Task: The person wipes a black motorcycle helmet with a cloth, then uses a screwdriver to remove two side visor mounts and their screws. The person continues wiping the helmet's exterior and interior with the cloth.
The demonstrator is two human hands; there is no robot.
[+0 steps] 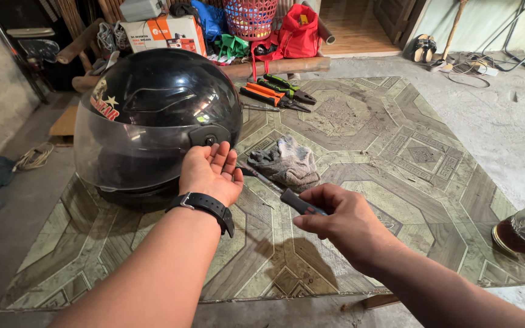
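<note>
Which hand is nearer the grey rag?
Right. The right hand holds a screwdriver just below the rag; the left hand rests against the helmet, further left.

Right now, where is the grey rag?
In the head view, the crumpled grey cloth rag lies on the patterned table mat, just right of the shiny black helmet and beyond the dark-handled screwdriver held in the right hand.

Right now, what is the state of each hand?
Left hand: open, palm up beside the black helmet.
Right hand: closed, holding a screwdriver.
</note>
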